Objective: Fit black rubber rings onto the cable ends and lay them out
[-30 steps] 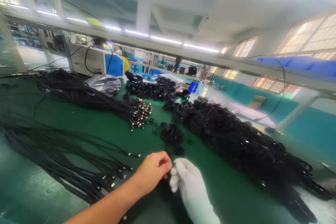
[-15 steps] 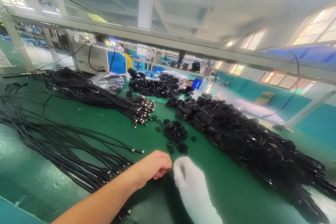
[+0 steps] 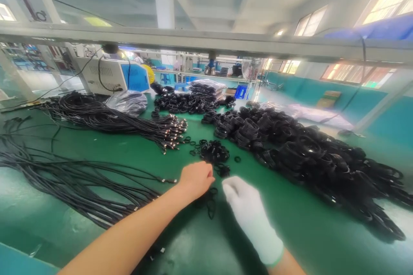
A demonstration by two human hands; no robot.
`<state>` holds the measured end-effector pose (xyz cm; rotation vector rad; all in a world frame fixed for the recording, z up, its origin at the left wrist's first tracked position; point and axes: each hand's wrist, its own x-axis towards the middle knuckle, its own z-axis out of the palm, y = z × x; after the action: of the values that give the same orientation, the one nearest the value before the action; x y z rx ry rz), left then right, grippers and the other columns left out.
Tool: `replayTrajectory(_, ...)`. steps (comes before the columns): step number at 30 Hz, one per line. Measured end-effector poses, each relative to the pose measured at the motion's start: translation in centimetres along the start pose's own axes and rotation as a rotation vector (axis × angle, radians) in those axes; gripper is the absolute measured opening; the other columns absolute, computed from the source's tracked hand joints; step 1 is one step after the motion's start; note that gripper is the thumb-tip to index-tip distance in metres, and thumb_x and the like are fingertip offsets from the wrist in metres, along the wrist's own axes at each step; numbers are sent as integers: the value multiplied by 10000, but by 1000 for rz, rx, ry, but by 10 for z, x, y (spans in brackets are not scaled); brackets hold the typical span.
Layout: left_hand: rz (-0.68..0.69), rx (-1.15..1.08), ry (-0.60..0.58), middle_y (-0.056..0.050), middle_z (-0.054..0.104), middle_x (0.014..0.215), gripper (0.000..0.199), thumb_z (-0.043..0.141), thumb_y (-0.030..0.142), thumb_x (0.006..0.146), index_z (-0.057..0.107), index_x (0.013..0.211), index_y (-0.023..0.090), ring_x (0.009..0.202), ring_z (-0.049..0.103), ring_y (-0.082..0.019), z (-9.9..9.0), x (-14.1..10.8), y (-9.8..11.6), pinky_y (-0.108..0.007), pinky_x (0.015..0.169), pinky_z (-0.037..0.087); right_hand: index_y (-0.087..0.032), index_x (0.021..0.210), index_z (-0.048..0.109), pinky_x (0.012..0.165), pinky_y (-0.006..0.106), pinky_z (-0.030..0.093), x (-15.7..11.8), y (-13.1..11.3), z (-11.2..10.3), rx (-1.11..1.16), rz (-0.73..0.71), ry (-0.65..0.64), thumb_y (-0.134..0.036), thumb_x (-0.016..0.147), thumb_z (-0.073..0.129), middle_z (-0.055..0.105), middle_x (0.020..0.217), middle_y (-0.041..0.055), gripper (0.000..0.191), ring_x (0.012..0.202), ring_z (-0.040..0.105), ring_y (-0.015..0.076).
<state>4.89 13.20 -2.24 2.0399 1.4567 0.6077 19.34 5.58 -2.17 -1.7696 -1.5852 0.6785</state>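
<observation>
My left hand [image 3: 196, 180], bare, is closed just in front of a pile of small black rings [image 3: 214, 151] on the green tabletop [image 3: 193, 234]; its fingertips are hidden. A few loose black loops [image 3: 211, 208] lie below its wrist side. To its right, my right hand [image 3: 241, 197], in a white glove, has its fingers curled in over the table, a small gap away from the left. What either hand holds, if anything, cannot be made out. Long black cables [image 3: 80, 180] spread out left of my left forearm.
A bundle of black cables [image 3: 129, 122] with metal-tipped ends lies at the back left, beside a clear plastic bag [image 3: 129, 102]. Coiled black cables [image 3: 290, 146] form a large heap on the right. A grey-white rail [image 3: 200, 41] crosses above the table.
My hands have moved apart. The left has gone forward towards the small rings, and the right has shifted slightly forward and right. The camera view has tilted.
</observation>
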Motion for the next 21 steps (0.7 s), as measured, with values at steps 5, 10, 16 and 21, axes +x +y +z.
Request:
replayTrajectory(5,-59,-159,-49,-51,589,739,73,589,196,663,547,604,187,879,553,-244,7,11,-8,-321,753,381,-211,786,621,599,272,380,-1,-2,-5,104,20,80,-322,820,442,641,713,6,213,680,551,182)
replayTrajectory(10,-130,-474,-284,-10,594,634,151,569,308,677,568,707,160,592,578,-142,-20,-3,-13,-235,544,422,-199,950,642,605,282,432,-3,-3,0,294,-19,126,-315,796,497,652,822,38,241,654,554,174)
replayTrajectory(16,-170,-724,-322,-36,629,667,168,585,298,638,552,685,140,553,586,-118,-21,-26,-1,-232,541,451,-189,834,650,539,255,418,-3,-2,12,385,-19,43,-284,758,537,601,631,-2,166,526,506,134)
replayTrajectory(21,-186,-688,-139,7,581,623,153,532,307,673,504,688,157,500,523,-77,-38,-19,-15,-204,527,414,-162,798,595,480,238,358,0,-2,-3,484,108,60,-339,773,533,504,477,-34,189,465,448,121)
